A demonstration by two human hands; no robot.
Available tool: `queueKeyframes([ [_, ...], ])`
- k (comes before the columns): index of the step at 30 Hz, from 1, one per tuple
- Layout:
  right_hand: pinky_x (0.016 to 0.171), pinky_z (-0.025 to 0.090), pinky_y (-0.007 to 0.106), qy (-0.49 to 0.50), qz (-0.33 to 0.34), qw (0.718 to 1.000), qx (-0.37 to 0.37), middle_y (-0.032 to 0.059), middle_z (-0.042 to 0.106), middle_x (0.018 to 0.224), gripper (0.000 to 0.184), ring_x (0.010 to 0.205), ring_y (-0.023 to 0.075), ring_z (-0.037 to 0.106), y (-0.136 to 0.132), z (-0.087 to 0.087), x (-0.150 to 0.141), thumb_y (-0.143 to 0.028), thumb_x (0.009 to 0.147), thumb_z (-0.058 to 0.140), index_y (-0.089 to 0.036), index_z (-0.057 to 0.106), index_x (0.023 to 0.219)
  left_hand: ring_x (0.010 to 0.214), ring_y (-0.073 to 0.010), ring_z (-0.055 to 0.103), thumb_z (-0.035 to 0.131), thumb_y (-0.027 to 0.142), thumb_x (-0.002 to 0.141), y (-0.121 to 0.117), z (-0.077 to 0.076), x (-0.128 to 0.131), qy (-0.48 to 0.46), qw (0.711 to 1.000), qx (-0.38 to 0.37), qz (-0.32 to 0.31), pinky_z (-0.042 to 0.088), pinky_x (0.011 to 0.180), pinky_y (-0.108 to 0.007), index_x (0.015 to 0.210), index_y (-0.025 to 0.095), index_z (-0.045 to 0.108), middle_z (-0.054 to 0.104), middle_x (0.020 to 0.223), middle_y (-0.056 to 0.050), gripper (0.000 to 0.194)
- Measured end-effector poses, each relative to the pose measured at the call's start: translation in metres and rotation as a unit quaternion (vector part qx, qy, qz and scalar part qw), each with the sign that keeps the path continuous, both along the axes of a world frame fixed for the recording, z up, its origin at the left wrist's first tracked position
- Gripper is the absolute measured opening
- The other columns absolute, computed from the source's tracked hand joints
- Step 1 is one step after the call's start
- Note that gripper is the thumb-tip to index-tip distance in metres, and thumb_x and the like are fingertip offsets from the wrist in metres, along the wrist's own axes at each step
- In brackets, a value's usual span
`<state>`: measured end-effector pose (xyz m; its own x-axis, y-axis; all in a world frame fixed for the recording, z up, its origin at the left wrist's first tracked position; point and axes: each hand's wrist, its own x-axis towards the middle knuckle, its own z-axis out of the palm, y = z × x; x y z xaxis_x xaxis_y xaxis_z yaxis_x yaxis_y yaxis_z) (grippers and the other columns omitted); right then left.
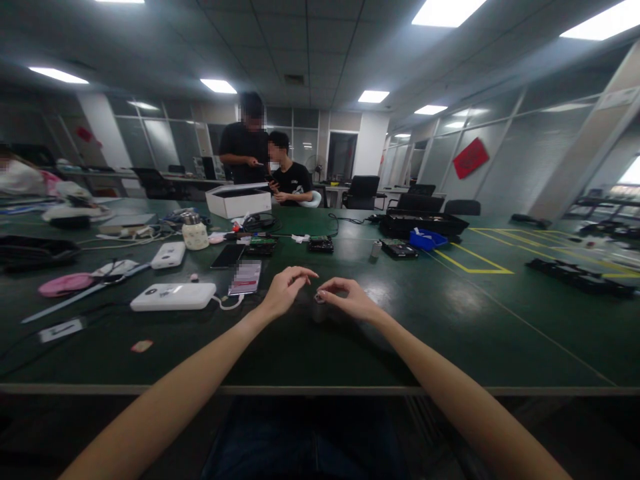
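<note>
Over the middle of the green table [360, 363], my right hand [350, 300] pinches a small shiny metallic piece [319, 298] between thumb and fingertips. The piece is too small and dim to name its kind. My left hand [287, 291] hovers just left of it, fingers stretched out towards the right, holding nothing. Beyond the hands lie a circuit board with black parts [321, 244], another such board [399, 249] and a small silvery cylinder [375, 249] standing upright.
At left are a phone [245, 277] cabled to a white power bank [173, 297], a second white device [168, 255] and a cream jar [195, 235]. A blue tray [427, 239] and black case [425, 223] stand back right. Two people are beyond a white box [239, 202].
</note>
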<state>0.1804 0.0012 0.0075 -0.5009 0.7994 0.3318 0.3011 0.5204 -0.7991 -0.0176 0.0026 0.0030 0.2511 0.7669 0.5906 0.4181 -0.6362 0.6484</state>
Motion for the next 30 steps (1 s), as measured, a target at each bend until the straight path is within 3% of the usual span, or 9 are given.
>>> queueKeyframes([
  [4, 0.076, 0.048, 0.031, 0.000, -0.021, 0.998, 0.060, 0.0053, 0.070, 0.081, 0.025, 0.078, 0.0179, 0.063, 0.001, 0.001, -0.002, -0.038, 0.078, 0.062, -0.015, 0.070, 0.082, 0.070, -0.0159, 0.053, 0.035, 0.015, 0.078, 0.003, -0.003, -0.002, 0.044, 0.999, 0.012, 0.020, 0.039, 0.070, -0.028, 0.058, 0.017, 0.057, 0.058, 0.064, -0.001, 0.030],
  [6, 0.078, 0.047, 0.031, 0.019, -0.051, 0.994, 0.091, 0.0051, 0.070, 0.084, 0.024, 0.082, 0.0185, 0.063, 0.007, 0.001, 0.000, -0.039, 0.079, 0.061, -0.017, 0.071, 0.083, 0.065, -0.0154, 0.051, 0.034, 0.016, 0.077, 0.003, -0.004, -0.003, 0.071, 0.997, 0.018, 0.032, 0.037, 0.067, -0.028, 0.052, 0.018, 0.051, 0.054, 0.059, 0.000, 0.030],
  [9, 0.084, 0.046, 0.032, 0.034, -0.150, 0.980, 0.128, 0.0051, 0.071, 0.091, 0.025, 0.088, 0.0197, 0.063, 0.027, -0.003, 0.008, -0.040, 0.080, 0.059, -0.020, 0.072, 0.088, 0.060, -0.0144, 0.049, 0.034, 0.018, 0.075, 0.003, -0.005, -0.002, 0.089, 0.995, 0.023, 0.049, 0.034, 0.061, -0.026, 0.050, 0.018, 0.045, 0.050, 0.055, 0.001, 0.028],
  [13, 0.092, 0.037, 0.041, -0.121, -0.286, 0.944, 0.116, 0.0027, 0.071, 0.098, 0.022, 0.104, 0.0249, 0.055, 0.053, -0.019, 0.023, -0.043, 0.078, 0.061, -0.028, 0.074, 0.086, 0.057, -0.0132, 0.046, 0.033, 0.018, 0.075, 0.004, -0.007, -0.003, 0.097, 0.993, 0.021, 0.062, 0.031, 0.058, -0.025, 0.049, 0.018, 0.042, 0.046, 0.052, 0.002, 0.027],
  [18, 0.092, 0.031, 0.048, -0.218, -0.332, 0.914, 0.077, 0.0043, 0.068, 0.105, 0.020, 0.112, 0.0292, 0.045, 0.063, -0.031, 0.030, -0.047, 0.075, 0.064, -0.032, 0.075, 0.084, 0.053, -0.0122, 0.043, 0.032, 0.019, 0.075, 0.004, -0.008, -0.003, 0.107, 0.992, 0.021, 0.065, 0.029, 0.056, -0.025, 0.047, 0.019, 0.037, 0.041, 0.049, 0.002, 0.029],
  [22, 0.093, 0.032, 0.049, -0.135, -0.299, 0.937, 0.118, 0.0058, 0.067, 0.103, 0.024, 0.108, 0.0279, 0.048, 0.056, -0.021, 0.027, -0.047, 0.077, 0.062, -0.030, 0.074, 0.088, 0.051, -0.0117, 0.041, 0.032, 0.018, 0.075, 0.003, -0.006, -0.003, 0.111, 0.991, 0.021, 0.066, 0.028, 0.055, -0.025, 0.046, 0.019, 0.035, 0.039, 0.048, 0.003, 0.029],
  [25, 0.095, 0.035, 0.042, -0.055, -0.189, 0.967, 0.164, 0.0051, 0.068, 0.100, 0.024, 0.102, 0.0229, 0.054, 0.039, -0.008, 0.021, -0.044, 0.082, 0.058, -0.027, 0.073, 0.091, 0.052, -0.0116, 0.041, 0.032, 0.017, 0.076, 0.002, -0.005, -0.003, 0.108, 0.992, 0.021, 0.068, 0.028, 0.055, -0.025, 0.046, 0.019, 0.036, 0.039, 0.048, 0.003, 0.030],
  [30, 0.095, 0.036, 0.041, -0.066, -0.068, 0.980, 0.174, 0.0037, 0.066, 0.103, 0.016, 0.106, 0.0225, 0.050, 0.011, 0.001, 0.008, -0.038, 0.079, 0.063, -0.027, 0.073, 0.086, 0.051, -0.0108, 0.040, 0.034, 0.017, 0.076, 0.003, -0.008, -0.003, 0.101, 0.993, 0.021, 0.064, 0.028, 0.054, -0.025, 0.047, 0.018, 0.037, 0.039, 0.049, 0.004, 0.030],
])
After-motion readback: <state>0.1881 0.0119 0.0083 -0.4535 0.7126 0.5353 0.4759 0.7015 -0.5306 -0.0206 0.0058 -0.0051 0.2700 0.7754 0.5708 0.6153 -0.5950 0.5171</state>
